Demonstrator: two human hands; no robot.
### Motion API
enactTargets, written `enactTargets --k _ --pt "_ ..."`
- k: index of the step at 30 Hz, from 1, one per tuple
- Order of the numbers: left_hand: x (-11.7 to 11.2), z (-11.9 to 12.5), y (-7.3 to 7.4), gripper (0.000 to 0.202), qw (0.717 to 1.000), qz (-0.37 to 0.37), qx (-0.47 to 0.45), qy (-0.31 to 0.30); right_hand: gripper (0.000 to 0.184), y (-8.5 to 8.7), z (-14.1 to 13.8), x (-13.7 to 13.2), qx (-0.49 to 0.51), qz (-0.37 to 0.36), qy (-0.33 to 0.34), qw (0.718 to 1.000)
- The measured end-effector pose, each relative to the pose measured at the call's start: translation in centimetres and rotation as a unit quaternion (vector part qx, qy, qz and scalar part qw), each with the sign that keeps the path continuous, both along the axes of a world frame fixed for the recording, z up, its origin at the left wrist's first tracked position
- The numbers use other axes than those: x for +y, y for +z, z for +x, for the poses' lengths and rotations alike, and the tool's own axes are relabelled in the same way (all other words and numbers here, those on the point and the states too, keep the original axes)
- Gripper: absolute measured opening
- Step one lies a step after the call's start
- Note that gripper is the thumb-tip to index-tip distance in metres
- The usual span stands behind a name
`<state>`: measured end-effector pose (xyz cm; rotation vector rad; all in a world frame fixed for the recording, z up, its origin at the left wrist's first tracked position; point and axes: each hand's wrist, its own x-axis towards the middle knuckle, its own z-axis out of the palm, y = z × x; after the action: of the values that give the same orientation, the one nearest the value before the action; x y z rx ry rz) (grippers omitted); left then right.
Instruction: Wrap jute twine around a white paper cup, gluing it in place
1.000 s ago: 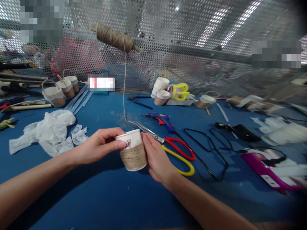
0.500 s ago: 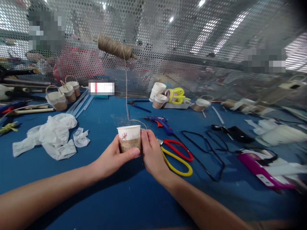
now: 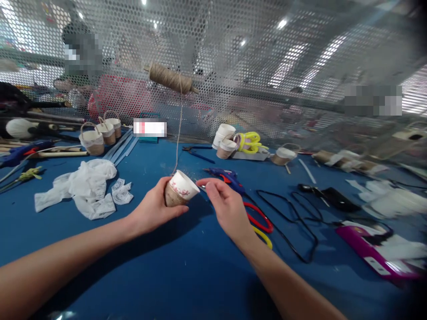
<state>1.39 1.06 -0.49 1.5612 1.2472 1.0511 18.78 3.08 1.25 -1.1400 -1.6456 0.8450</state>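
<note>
My left hand [image 3: 155, 204] is wrapped round a small paper cup [image 3: 182, 189], tilted to the right, with a pink floral print below its white rim and brown twine wound round its lower part. Twine [image 3: 180, 120] runs down from a spool [image 3: 171, 78] to behind the cup. Just right of the rim is my right hand [image 3: 227, 202], with thumb and index finger close together. A small shiny bit shows at those fingertips; I cannot make out what it is. Scissors with red and yellow handles [image 3: 262, 218] lie partly hidden behind the right hand.
A blue glue gun [image 3: 225, 175] with a black cord lies beyond my right hand. White lace [image 3: 80, 186] is heaped at left, near small basket-like cups [image 3: 91, 142]. Pliers [image 3: 198, 153], more cups [image 3: 227, 149] and a purple power strip [image 3: 373, 253] lie around. Perforated mesh stands behind.
The cup has gone from upright to tilted right, and the twine now passes behind its left side. My right hand has let go of the cup and moved slightly right. The view has shifted slightly.
</note>
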Motion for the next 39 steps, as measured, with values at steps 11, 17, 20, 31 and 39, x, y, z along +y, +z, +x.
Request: enactTargets --k 11,17,20,31,39 --pt "-0.1 -1.1 1.2 0.052 0.978 0.047 0.2 -0.028 0.023 2.6 2.5 0.7 -0.15 0.033 -0.036 0.987" --pt "0.3 -1.6 1.7 0.059 0.965 0.075 0.251 -0.017 0.03 2.9 7.8 0.8 -0.419 -0.05 -0.07 0.904" --pt "0.5 -1.6 1.6 0.065 0.97 0.063 0.235 -0.025 0.044 1.4 8.5 0.0 -0.461 -0.087 -0.043 0.882" --pt "0.1 -1.3 1.8 0.056 0.957 0.139 0.253 -0.015 0.058 0.2 7.1 -0.1 -0.385 -0.147 -0.067 0.909" --pt "0.4 -1.8 1.6 0.052 0.94 0.195 0.281 -0.003 0.044 1.0 6.4 -0.8 0.067 -0.328 0.031 0.942"
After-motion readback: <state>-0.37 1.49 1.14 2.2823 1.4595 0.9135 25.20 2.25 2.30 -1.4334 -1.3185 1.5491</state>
